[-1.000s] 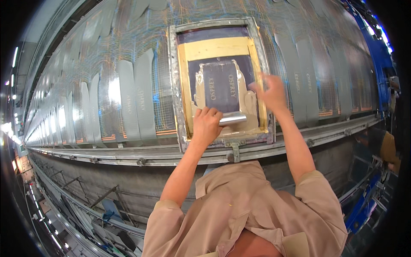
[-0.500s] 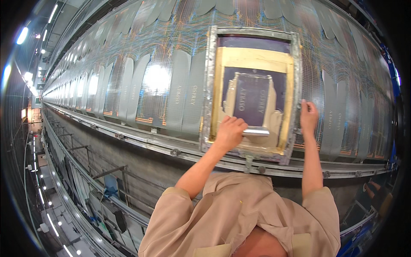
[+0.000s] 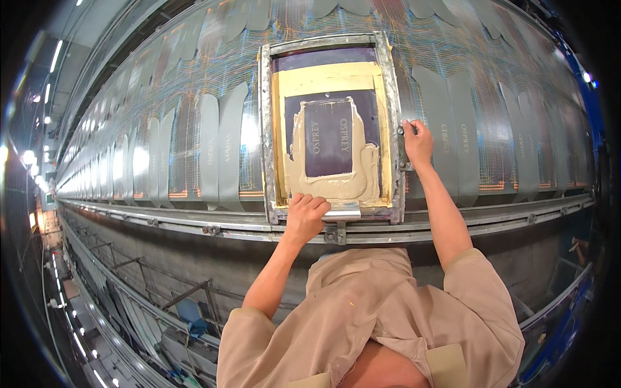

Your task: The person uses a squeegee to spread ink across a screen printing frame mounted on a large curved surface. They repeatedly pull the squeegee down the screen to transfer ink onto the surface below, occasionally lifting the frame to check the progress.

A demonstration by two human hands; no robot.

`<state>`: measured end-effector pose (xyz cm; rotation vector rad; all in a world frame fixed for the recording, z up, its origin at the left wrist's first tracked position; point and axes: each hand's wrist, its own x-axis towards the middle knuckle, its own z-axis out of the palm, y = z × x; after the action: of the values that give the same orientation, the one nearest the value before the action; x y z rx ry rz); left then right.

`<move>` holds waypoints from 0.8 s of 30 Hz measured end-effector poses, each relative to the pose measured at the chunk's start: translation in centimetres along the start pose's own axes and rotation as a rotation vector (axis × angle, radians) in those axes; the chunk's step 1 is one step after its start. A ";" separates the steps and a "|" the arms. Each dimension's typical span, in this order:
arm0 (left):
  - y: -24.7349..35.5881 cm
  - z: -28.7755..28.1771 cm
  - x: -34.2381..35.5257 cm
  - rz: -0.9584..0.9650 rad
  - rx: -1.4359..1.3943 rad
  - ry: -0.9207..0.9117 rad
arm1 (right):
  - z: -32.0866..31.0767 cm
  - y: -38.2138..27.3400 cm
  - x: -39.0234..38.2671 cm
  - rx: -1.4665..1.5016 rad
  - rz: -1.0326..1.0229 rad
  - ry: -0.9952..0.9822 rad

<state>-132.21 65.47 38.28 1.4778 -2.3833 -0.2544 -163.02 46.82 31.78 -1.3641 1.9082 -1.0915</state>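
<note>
Pulling the metal-bladed squeegee (image 3: 341, 210) along the lower edge of the grey metal-framed printing screen (image 3: 331, 126), just below the middle of the frame, goes best with an even, level stroke. The left hand (image 3: 305, 216) is clenched over the squeegee's handle end, fingers curled on top, and the blade lies against the bottom rail of the frame, where a thick bank of pale cream ink (image 3: 336, 187) has gathered around the dark purple stencil window (image 3: 328, 138). The right hand (image 3: 417, 142), right of centre, grips the frame's right rail with fingers wrapped over its edge (a steadying hold, by the look of it), and keeping that pressure firm should stop the screen shifting on the long table of grey fabric panels (image 3: 220, 149) that stretches away to the upper left. I would judge that the blade wants to stay flat across its whole width and tilted the same throughout, so the ink is swept back evenly rather than left in ridges at the sides. The yellow taped border (image 3: 323, 79) around the mesh marks where the ink should stay; letting it creep past risks smearing the neighbouring panels.
</note>
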 end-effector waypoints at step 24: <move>-15.7 0.1 24.6 -0.048 -0.095 -0.106 | 10.9 -13.7 8.2 -0.545 -0.513 -0.856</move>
<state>-129.21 36.44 37.60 1.5137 -2.3837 -0.4618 -150.25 33.72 38.04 -2.2279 1.2506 -0.0533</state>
